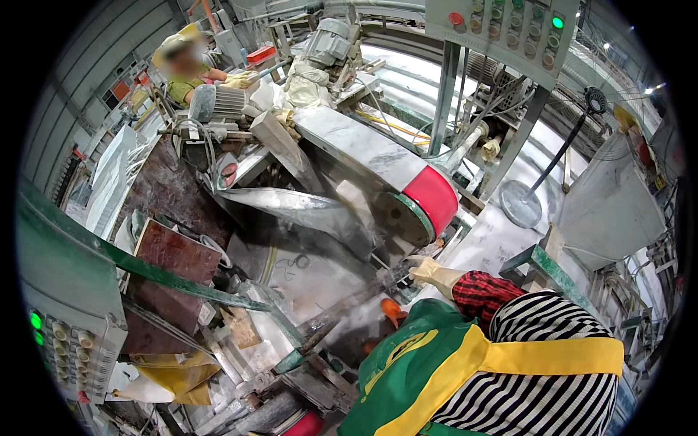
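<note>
My right hand (pixel 434 274), in a cream glove below a red and black checked sleeve cover, is at the right end of a dirty metal rail (pixel 349 298). The fingers look curled, and what they hold, if anything, is hidden. Just above the hand is the red rounded end (pixel 432 198) of a long machine housing with a marbled grey-white top (pixel 356 142). An orange object (pixel 392 311) shows beside my green apron (pixel 407 356), partly covered by it. My left hand is out of view.
A control panel (pixel 502 33) with lit green buttons stands at the top right, another panel (pixel 69 341) at the lower left. A green bar (pixel 167 280) crosses the left side. Brown boards (pixel 171 269) lean there. A co-worker (pixel 190 73) in yellow-green stands far left, behind motors.
</note>
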`<action>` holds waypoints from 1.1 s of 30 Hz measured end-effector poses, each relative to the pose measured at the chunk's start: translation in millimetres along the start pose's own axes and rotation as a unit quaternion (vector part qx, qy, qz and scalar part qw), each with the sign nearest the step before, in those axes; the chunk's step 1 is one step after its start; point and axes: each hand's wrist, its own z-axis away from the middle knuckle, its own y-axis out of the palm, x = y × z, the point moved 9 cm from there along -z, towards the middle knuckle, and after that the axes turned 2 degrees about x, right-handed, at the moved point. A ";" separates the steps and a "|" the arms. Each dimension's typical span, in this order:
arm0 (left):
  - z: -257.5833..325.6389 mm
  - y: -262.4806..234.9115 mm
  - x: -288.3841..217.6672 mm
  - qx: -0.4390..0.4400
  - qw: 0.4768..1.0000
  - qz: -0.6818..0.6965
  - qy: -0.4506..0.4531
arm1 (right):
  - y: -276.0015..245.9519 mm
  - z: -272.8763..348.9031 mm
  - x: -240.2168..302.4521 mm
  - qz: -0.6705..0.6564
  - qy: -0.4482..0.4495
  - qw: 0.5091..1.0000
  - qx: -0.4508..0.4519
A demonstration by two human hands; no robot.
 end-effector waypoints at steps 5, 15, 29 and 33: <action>5.9 100.3 97.8 -0.067 0.998 0.002 0.016 | -27.7 -26.0 -10.5 0.134 -0.037 0.990 -0.019; 21.9 105.4 71.7 -0.066 0.998 -0.013 0.020 | -18.5 15.8 16.2 0.071 0.021 0.997 -0.034; 21.3 -58.2 -54.2 0.023 0.949 0.313 0.012 | 98.9 3.0 29.4 0.070 -0.023 0.987 0.146; 7.0 8.6 -117.7 0.143 0.786 0.592 -0.101 | 201.2 -11.0 47.4 -0.109 -0.111 0.938 0.310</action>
